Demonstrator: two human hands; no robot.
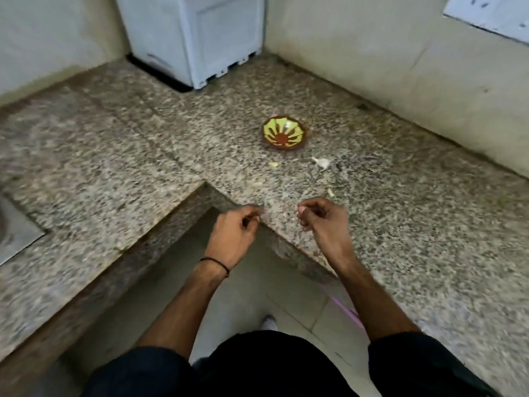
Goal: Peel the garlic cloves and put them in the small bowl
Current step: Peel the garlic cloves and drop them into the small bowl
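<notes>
Speckled stone makes up the counter [400, 224], which bends round a corner in front of the person. The small bowl [284, 134] sits on it, well away from the hands. It is brown outside, with yellow-green and brown stripes inside.

One garlic clove [322, 162] in its white skin lies on the stone just in front of the bowl, a bit to the right. A small yellowish piece [273, 165] lies near it, to the left. Another pale scrap [330, 192] lies closer to the right hand.

Both hands hang over the inner corner of the counter, near each other but apart. The left hand [237, 224] has its fingers curled in, with the thumb against the fingertips. The right hand [320, 216] is curled the same way. The picture is blurry here, so I cannot tell if either hand pinches a bit of garlic or holds nothing.

A thin black band [217, 263] goes round the left wrist. A white machine [194, 38] stands at the back of the counter against the wall. A metal sink edge [14, 230] shows at the far left.
</notes>
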